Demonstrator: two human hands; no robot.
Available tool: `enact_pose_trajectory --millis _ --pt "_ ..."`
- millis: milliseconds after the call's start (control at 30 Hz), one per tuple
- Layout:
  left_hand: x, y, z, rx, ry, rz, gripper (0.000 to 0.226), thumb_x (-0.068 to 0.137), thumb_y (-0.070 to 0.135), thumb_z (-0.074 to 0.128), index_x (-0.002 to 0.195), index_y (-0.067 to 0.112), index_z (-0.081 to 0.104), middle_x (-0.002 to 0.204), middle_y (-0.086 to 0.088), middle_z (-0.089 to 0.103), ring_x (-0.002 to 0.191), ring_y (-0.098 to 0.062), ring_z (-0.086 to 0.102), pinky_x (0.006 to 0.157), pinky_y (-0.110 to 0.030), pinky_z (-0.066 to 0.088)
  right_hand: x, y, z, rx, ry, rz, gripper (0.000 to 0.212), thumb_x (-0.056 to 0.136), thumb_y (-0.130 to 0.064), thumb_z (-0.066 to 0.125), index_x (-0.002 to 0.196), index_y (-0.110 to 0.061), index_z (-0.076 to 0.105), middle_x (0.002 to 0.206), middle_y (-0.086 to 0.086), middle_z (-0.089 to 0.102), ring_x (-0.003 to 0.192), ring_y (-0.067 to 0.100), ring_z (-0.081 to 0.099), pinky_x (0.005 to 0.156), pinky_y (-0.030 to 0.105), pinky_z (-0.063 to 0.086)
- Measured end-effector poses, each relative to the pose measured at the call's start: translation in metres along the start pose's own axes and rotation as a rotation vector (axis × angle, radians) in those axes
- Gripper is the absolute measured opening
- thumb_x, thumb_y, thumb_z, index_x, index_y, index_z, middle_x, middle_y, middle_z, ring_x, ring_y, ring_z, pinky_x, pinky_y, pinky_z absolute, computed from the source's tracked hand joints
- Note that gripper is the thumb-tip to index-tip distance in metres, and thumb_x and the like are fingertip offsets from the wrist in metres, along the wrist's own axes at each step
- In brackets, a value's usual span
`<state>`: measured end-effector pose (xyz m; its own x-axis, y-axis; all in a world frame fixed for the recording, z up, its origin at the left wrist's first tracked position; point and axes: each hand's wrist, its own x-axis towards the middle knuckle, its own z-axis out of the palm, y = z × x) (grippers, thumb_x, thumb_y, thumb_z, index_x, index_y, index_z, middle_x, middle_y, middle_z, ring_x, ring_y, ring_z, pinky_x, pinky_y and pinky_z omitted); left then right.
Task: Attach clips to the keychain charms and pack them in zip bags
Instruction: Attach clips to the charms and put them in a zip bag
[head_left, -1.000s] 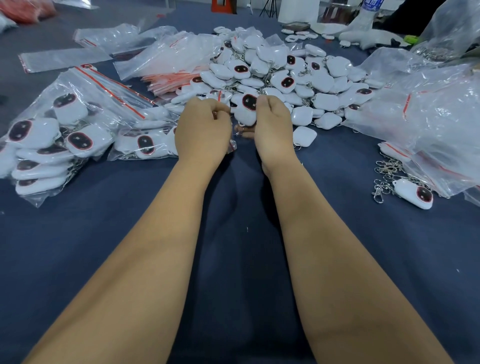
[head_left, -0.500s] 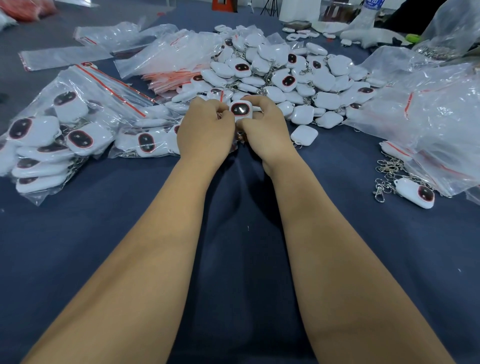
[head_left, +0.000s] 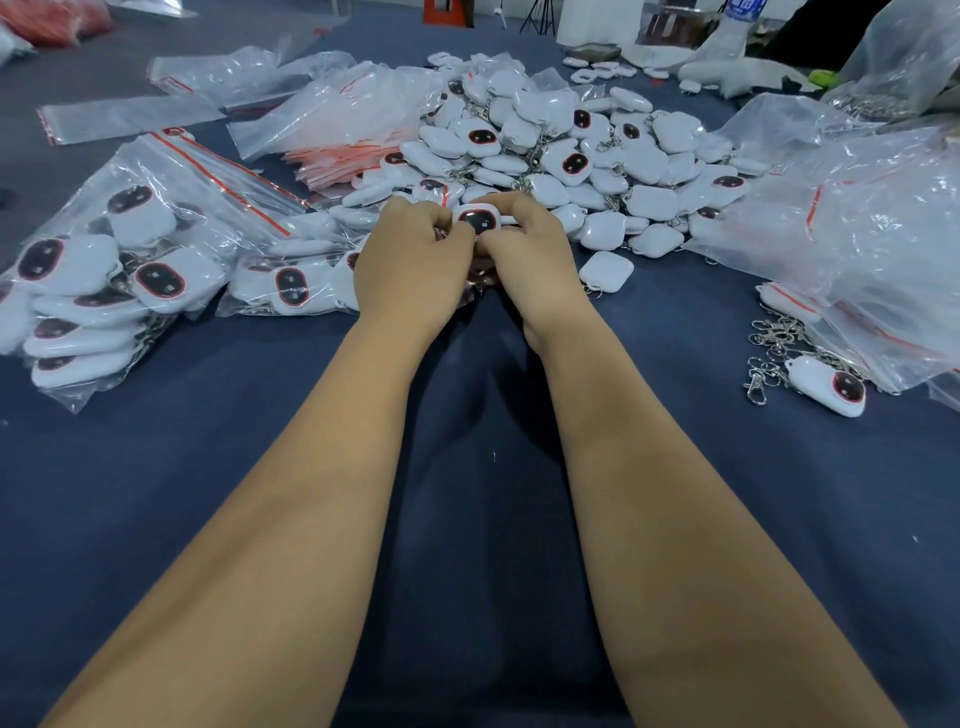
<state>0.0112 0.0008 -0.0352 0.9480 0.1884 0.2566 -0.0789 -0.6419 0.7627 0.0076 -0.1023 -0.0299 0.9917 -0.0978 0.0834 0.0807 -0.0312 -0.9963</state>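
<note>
— Charm (head_left: 478, 221) position, relative to the hands?
— Between them, at the near edge of the loose pile (head_left: 571, 156) on the counter (head_left: 493, 519). Left hand (head_left: 410, 260) and right hand (head_left: 530, 260) both pinch it, dark face up, fingertips curled round its rim, equally near. Long axis looks crosswise, though I can't be sure.
— Clip?
— Hidden under the fingers, I'd guess.
— Any writing?
— None readable; only red-striped zip bags (head_left: 130, 260) at left

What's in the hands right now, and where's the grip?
One white plastic keychain charm with a dark, red-rimmed face, pinched by its side edges between the left hand and right hand. Whether a clip is held is hidden.
</note>
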Motion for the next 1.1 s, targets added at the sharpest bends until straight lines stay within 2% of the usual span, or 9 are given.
enact_pose_trajectory --millis 67,167,300,433,567,700,800,1000,1100 --pt "-0.0003 -0.0004 0.0010 0.008 0.013 -0.001 0.025 0.092 0.037 0.049 0.095 0.024 0.070 0.109 -0.001 0.057 0.087 -0.017 0.050 0.071 -0.029 0.031 -0.0002 -0.0013 -0.0002 0.026 -0.013 0.010 0.028 0.085 0.005 0.051 0.088 -0.019 0.065 0.078 0.000 0.066 0.063 0.008 0.061 0.062 0.021 0.051" --pt "-0.0008 -0.0005 0.0010 0.005 0.019 0.005 0.024 0.091 0.035 0.049 0.095 0.023 0.069 0.108 0.001 0.056 0.086 -0.017 0.050 0.070 -0.029 0.031 -0.0010 -0.0019 -0.0013 0.044 -0.034 0.004 0.029 0.088 0.002 0.050 0.083 -0.021 0.066 0.077 -0.002 0.067 0.062 0.005 0.061 0.061 0.018 0.053" --pt "-0.0008 -0.0005 -0.0005 0.009 0.013 0.011 0.022 0.090 0.035 0.051 0.094 0.021 0.068 0.107 0.001 0.055 0.086 -0.017 0.050 0.069 -0.029 0.030 0.0010 0.0003 -0.0012 -0.020 -0.041 0.000 0.028 0.089 0.003 0.049 0.089 -0.021 0.064 0.087 0.006 0.064 0.072 0.014 0.059 0.069 0.024 0.051" --pt "-0.0021 0.0010 -0.0016 0.013 0.010 0.026 0.017 0.089 0.033 0.051 0.080 0.021 0.059 0.100 -0.001 0.054 0.081 -0.019 0.048 0.058 -0.030 0.026 0.0034 0.0026 -0.0014 -0.030 -0.051 0.004 0.034 0.091 0.006 0.047 0.089 -0.025 0.061 0.086 0.005 0.062 0.076 0.016 0.058 0.072 0.024 0.051" --pt "-0.0033 0.0024 -0.0024 0.005 0.013 0.030 0.016 0.089 0.032 0.051 0.081 0.021 0.058 0.098 0.000 0.052 0.081 -0.020 0.047 0.060 -0.031 0.026 0.0049 0.0041 -0.0014 -0.039 -0.064 0.001 0.034 0.089 0.008 0.046 0.089 -0.023 0.062 0.092 0.009 0.063 0.083 0.019 0.058 0.080 0.032 0.051" --pt "-0.0046 0.0028 -0.0014 0.001 0.015 0.021 0.021 0.089 0.033 0.050 0.091 0.017 0.064 0.102 -0.001 0.055 0.085 -0.020 0.050 0.068 -0.030 0.030 0.0058 0.0046 -0.0017 -0.034 -0.070 0.004 0.034 0.088 0.010 0.047 0.088 -0.021 0.062 0.089 0.010 0.063 0.080 0.019 0.057 0.077 0.031 0.049" --pt "-0.0044 0.0029 -0.0020 -0.001 0.015 0.020 0.024 0.088 0.032 0.050 0.095 0.016 0.065 0.104 -0.003 0.059 0.087 -0.022 0.052 0.069 -0.031 0.032 0.0063 0.0043 -0.0016 -0.029 -0.073 0.002 0.034 0.088 0.011 0.048 0.088 -0.020 0.062 0.089 0.011 0.063 0.079 0.019 0.058 0.076 0.029 0.049" --pt "-0.0043 0.0016 -0.0011 0.008 0.009 0.028 0.025 0.090 0.033 0.047 0.096 0.016 0.065 0.103 -0.003 0.060 0.085 -0.021 0.052 0.065 -0.031 0.031 0.0060 0.0052 -0.0008 -0.032 -0.043 -0.004 0.034 0.088 0.007 0.048 0.085 -0.024 0.064 0.088 0.007 0.063 0.079 0.018 0.058 0.078 0.032 0.051" --pt "-0.0043 0.0013 -0.0016 0.017 0.013 0.041 0.024 0.090 0.032 0.047 0.096 0.015 0.063 0.103 -0.002 0.058 0.085 -0.020 0.051 0.058 -0.030 0.029 0.0051 0.0047 -0.0005 -0.022 -0.045 -0.010 0.034 0.087 0.006 0.047 0.085 -0.023 0.065 0.084 0.003 0.063 0.075 0.015 0.058 0.074 0.027 0.051"
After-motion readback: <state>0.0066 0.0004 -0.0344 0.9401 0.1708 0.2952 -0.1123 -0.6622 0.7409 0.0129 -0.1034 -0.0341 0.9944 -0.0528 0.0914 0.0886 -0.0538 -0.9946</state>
